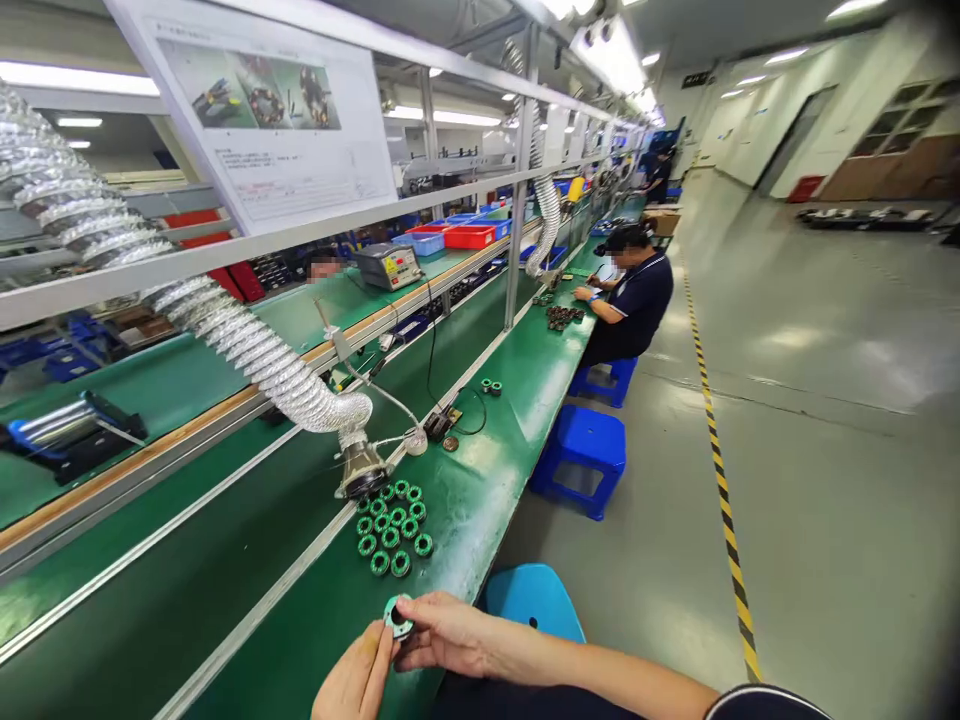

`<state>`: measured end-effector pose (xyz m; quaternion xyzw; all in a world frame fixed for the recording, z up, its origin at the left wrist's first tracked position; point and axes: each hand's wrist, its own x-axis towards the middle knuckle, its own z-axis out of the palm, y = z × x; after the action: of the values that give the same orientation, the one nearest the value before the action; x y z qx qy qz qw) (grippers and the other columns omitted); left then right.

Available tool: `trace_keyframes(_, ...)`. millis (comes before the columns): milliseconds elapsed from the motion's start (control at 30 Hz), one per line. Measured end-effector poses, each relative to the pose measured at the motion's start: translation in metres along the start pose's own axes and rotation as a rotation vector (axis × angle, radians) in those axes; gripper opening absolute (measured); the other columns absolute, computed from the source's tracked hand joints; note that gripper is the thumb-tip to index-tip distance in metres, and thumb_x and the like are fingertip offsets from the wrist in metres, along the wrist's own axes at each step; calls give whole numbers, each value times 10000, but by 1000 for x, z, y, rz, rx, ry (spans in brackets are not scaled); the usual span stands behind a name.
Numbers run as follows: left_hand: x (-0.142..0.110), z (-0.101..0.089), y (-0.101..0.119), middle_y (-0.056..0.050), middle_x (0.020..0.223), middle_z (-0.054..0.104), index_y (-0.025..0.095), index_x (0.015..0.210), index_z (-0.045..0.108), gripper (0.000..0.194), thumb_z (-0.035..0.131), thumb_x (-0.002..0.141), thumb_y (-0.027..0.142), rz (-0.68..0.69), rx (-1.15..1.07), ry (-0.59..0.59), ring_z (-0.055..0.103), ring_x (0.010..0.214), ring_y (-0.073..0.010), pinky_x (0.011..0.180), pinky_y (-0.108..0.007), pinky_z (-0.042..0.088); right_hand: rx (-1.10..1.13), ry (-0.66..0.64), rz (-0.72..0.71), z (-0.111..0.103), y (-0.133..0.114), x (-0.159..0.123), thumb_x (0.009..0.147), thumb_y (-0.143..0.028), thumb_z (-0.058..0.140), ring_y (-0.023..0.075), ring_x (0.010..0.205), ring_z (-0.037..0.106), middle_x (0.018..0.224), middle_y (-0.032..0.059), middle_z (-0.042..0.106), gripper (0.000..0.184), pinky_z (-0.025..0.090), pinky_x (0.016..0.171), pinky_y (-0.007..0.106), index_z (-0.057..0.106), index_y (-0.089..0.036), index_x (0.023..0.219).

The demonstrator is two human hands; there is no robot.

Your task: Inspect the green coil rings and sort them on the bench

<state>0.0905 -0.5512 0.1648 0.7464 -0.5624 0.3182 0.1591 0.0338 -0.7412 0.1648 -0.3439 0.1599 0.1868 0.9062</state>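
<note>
A small ring-shaped part (pixel 392 623) with a green face and a dark round hole is held above the bench's near edge. My right hand (pixel 454 638) pinches it between thumb and fingers from the right. From the left, the fingers of my left hand (pixel 356 675) close against its lower left side. A cluster of similar green-faced rings (pixel 390 537) lies on the green bench (pixel 480 480) just beyond my hands. Over the far side of that cluster hangs the dark nozzle (pixel 364 472) of a silver flexible duct (pixel 262 360).
Further along stand a small black device (pixel 437 425) with a cable and two loose rings (pixel 491 387). An instruction sheet (pixel 277 120) hangs from the metal frame above. Blue stools (pixel 589 440) line the right side, where a co-worker (pixel 641 290) sits.
</note>
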Motion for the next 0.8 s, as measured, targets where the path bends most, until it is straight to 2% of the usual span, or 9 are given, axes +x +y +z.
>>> trace_keyframes(100,6,-9,-2,-121,1099,692,160,1430,442,553,429,897,12,17,10,-31,662,1035,-215,874,-325,567,6,19,-44,8,-1,-4,620,-528,846,143,727,640,802,58,681,489,514,766,310,681,-116,824)
trace_keyframes(200,10,-9,-1,-116,989,698,113,1204,601,335,492,893,50,-14,59,-52,673,933,-205,828,-320,564,-66,102,-146,12,0,-3,646,-540,824,130,724,621,804,51,670,485,509,769,296,679,-111,821)
trace_keyframes(333,9,-4,3,-98,904,689,114,1047,636,173,576,885,126,-115,92,-83,654,830,-194,736,-304,535,-131,161,-241,11,6,2,664,-503,823,166,853,635,931,74,689,492,508,858,336,689,-116,938)
trace_keyframes(433,13,0,13,-63,827,666,149,921,641,116,526,918,166,-459,-136,-115,625,763,-154,686,-260,494,-148,177,-258,7,8,4,644,-435,853,172,919,636,1012,74,701,511,483,921,342,683,-142,1027)
trace_keyframes(533,25,4,23,-8,646,549,152,750,554,245,489,929,306,-1143,-717,-119,527,554,-100,526,-215,425,-191,211,-301,4,8,7,628,-381,869,168,965,633,1031,64,709,481,459,950,315,693,-161,1018)
trace_keyframes(600,33,7,26,42,555,427,165,694,468,306,517,888,397,-1493,-1182,-82,393,424,-68,411,-199,333,-184,223,-305,2,9,10,623,-363,873,171,967,637,1029,63,713,472,462,951,314,697,-162,1011)
trace_keyframes(667,37,9,27,65,535,388,171,698,442,350,560,849,463,-1614,-1463,-27,331,385,-52,373,-192,295,-138,228,-270,0,11,13,624,-359,872,176,939,647,1011,67,717,471,478,939,331,696,-157,1011)
trace_keyframes(700,37,9,27,62,538,408,165,717,456,367,576,841,489,-1614,-1487,-10,345,388,-52,377,-190,310,-111,224,-251,-1,11,14,629,-359,870,178,926,650,1007,69,717,464,486,935,339,696,-153,1008)
trace_keyframes(800,34,9,28,28,614,520,142,846,532,382,608,842,516,-1523,-1261,-29,465,463,-73,449,-197,406,-54,190,-214,-5,12,16,655,-352,857,179,916,653,1015,82,715,424,501,938,355,701,-135,985)
